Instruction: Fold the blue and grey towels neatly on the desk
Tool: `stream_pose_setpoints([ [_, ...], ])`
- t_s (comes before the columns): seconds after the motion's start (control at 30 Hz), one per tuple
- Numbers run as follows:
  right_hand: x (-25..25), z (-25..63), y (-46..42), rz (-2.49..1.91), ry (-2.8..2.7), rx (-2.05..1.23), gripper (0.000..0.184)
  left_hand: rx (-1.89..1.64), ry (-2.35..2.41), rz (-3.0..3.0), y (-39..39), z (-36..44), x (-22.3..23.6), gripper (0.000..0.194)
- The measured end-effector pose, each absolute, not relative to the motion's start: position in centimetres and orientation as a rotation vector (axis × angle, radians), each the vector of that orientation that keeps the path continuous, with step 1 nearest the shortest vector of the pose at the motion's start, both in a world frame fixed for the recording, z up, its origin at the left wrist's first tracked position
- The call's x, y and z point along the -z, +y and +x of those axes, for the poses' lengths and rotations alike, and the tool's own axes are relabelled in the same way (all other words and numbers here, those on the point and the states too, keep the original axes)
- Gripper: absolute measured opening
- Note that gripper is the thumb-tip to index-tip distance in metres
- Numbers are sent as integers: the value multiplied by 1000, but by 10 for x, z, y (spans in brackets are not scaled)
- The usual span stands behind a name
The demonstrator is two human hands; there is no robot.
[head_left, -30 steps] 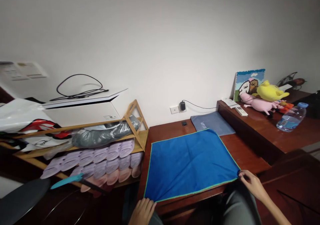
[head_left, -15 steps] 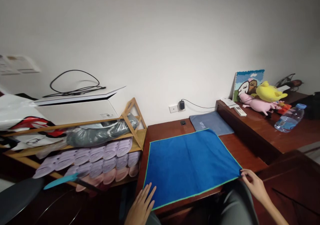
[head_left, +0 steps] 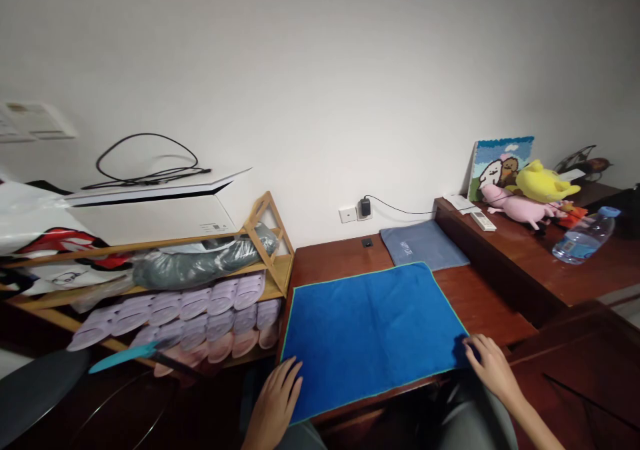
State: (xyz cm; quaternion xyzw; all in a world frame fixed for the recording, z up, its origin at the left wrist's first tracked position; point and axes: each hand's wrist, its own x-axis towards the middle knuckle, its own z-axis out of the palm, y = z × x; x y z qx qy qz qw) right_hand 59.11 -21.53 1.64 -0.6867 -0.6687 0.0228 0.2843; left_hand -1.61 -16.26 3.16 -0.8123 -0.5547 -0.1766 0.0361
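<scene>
A blue cloth (head_left: pixel 373 337) with a green edge lies spread over the near part of the brown table (head_left: pixel 330 262). At its near left corner, my left hand (head_left: pixel 277 393) rests with outstretched fingers, the tips on the cloth. My right hand (head_left: pixel 489 365) is at the near right corner, its fingers bent and closed on the cloth's edge; the exact grip is partly hidden. Beyond the cloth's far right corner lies a flat grey-blue fabric piece (head_left: pixel 425 243) with white lettering, close to the blue cloth's far edge.
On the left stands a wooden rack (head_left: pixel 283 277) with lilac slippers (head_left: pixel 223 295) and a white box (head_left: pixel 150 218). To the right, a raised desk (head_left: pixel 525 253) carries a water bottle (head_left: pixel 583 240), plush toys (head_left: pixel 517 207) and a remote (head_left: pixel 483 221). A black charger (head_left: pixel 365 206) is plugged into the wall.
The blue cloth has shifted a little to the left and toward me. Both hands have moved slightly left, staying at its near corners.
</scene>
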Motion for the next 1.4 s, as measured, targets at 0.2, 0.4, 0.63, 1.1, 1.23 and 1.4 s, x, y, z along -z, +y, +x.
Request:
stream_pose_setpoints([
  [0.2, -9, 524, -170, -1897, -2038, -114, 62, 428, -1842, -2453, -129, 29, -26, 55],
  [0.4, 15, 528, -183, -1893, -2138, -81, 60, 375, -1910, -2354, -163, 0, 9, 58],
  [0.63, -20, 453, -147, -1765, -2172, -178, 62, 490, -1821, -2425, -139, 50, -19, 54],
  [1.1, 15, 508, -124, -2188, -1935, -136, 79, 375, -2031, -2262, -113, 15, 7, 65],
  [1.23, 25, 563, -132, -2188, -1857, -76, 79, 420, -2004, -2242, -112, 12, 7, 64],
  [1.4, -6, 481, -117, -2036, -1974, -85, 76, 515, -1802, -2459, -102, 87, -10, 58],
])
